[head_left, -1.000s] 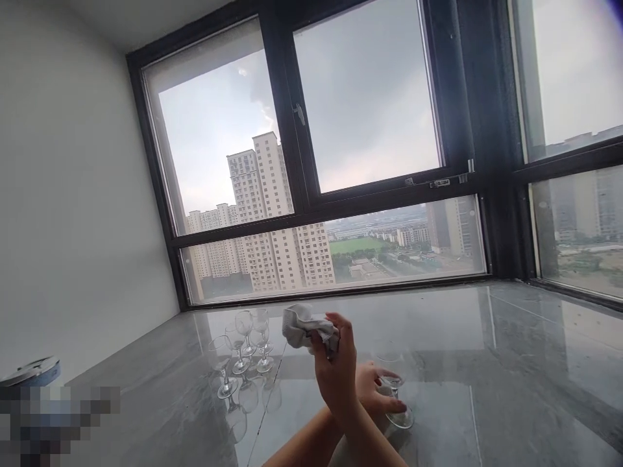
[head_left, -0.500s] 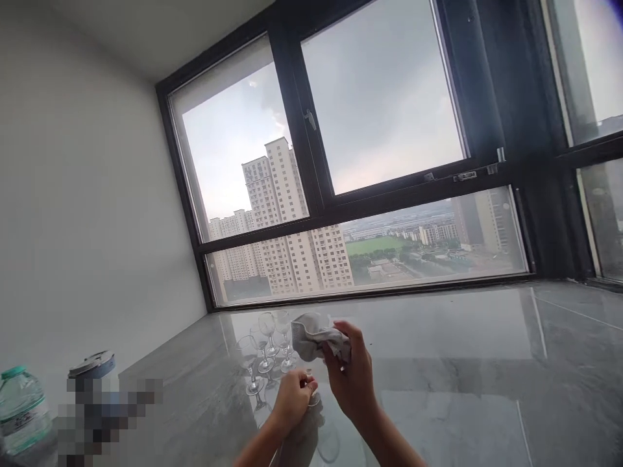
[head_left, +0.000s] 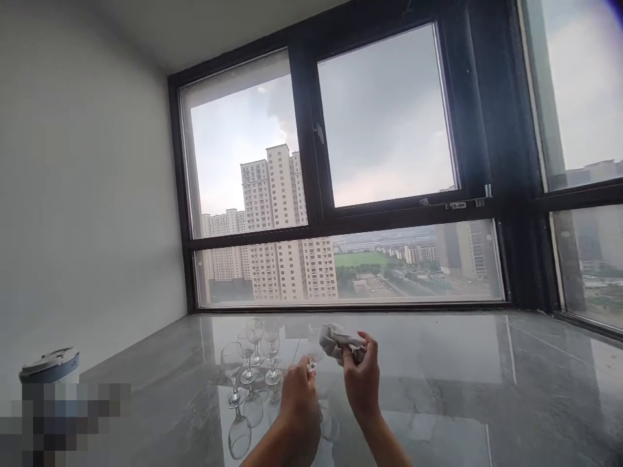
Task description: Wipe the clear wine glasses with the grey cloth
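My right hand (head_left: 363, 379) is raised over the counter, fingers bunched and pinching a crumpled grey cloth (head_left: 338, 340). The cloth sticks out above and to the left of the fingertips.

My left hand (head_left: 299, 405) is just beside it, lower and to the left, with its back to the camera. The fingers are curled around a small wine glass (head_left: 313, 359), gripping it low. Only part of the bowl shows above the fingers; it is clear and hard to make out against the reflections. The cloth sits right at the bowl's rim, and I can't tell whether it touches. The glass is held up off the surface, between the two hands.

Left of my hands, a cluster of empty wine glasses (head_left: 253, 353) stands upright on the countertop (head_left: 462, 389), close together. One is nearer to me and slightly apart on the left, the others are grouped behind it. The glossy grey marble mirrors them.

Far left, near the wall: a round container with a grey lid (head_left: 48, 364), with a pixelated patch below it.

Behind the counter is a dark-framed window (head_left: 384, 130) that wraps the corner to the right, with high-rise blocks and an overcast sky outside.
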`<move>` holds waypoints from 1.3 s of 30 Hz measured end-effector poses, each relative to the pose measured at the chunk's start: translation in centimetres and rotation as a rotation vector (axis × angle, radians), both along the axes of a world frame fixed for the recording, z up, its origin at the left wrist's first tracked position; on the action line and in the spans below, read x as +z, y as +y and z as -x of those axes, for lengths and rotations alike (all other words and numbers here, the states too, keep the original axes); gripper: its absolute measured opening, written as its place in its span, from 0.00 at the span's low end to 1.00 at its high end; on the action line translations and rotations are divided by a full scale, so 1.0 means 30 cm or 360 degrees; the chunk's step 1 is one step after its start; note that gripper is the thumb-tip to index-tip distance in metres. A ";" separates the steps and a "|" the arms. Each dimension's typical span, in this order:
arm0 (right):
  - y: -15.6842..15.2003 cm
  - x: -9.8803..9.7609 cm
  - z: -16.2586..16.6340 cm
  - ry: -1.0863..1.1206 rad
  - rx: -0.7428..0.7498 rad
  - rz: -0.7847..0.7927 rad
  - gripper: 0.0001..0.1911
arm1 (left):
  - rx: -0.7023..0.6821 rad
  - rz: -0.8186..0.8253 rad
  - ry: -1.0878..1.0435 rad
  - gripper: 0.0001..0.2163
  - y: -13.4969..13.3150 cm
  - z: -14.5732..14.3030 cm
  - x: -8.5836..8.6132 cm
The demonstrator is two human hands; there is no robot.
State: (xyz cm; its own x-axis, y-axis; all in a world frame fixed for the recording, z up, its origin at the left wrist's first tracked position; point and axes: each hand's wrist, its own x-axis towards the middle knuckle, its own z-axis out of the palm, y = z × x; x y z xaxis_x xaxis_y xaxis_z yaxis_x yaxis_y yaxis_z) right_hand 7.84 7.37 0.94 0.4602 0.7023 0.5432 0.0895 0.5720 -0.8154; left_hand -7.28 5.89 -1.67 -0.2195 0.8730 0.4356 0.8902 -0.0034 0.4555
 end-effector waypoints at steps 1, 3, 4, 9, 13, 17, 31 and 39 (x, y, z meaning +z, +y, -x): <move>0.017 -0.012 -0.007 0.0013 -0.0039 0.0037 0.20 | -0.0015 -0.0010 0.0016 0.12 0.013 -0.033 0.001; 0.048 -0.034 -0.017 0.0030 -0.0087 0.0091 0.20 | -0.0082 -0.0059 0.0031 0.12 0.026 -0.069 -0.002; 0.060 -0.043 -0.020 0.0035 -0.0100 0.0111 0.20 | -0.0129 -0.0094 0.0032 0.13 0.027 -0.073 -0.006; 0.080 -0.064 -0.011 0.0028 -0.0096 0.0153 0.20 | -0.0272 -0.0217 -0.0225 0.10 0.012 -0.029 -0.013; 0.068 -0.075 0.011 0.0014 -0.0004 0.0132 0.20 | -0.0395 -0.0281 -0.0439 0.10 0.016 -0.035 0.003; 0.065 -0.081 0.015 -0.0026 0.0058 0.0111 0.20 | -0.0553 -0.0237 -0.0488 0.13 0.022 -0.070 0.003; 0.059 -0.057 0.011 0.0007 0.0102 0.0139 0.25 | -0.0338 -0.0077 -0.0423 0.07 0.016 -0.058 -0.002; 0.096 -0.033 -0.086 0.0199 -0.0267 0.0206 0.27 | -0.0480 -0.0004 -0.0453 0.08 -0.002 -0.063 0.008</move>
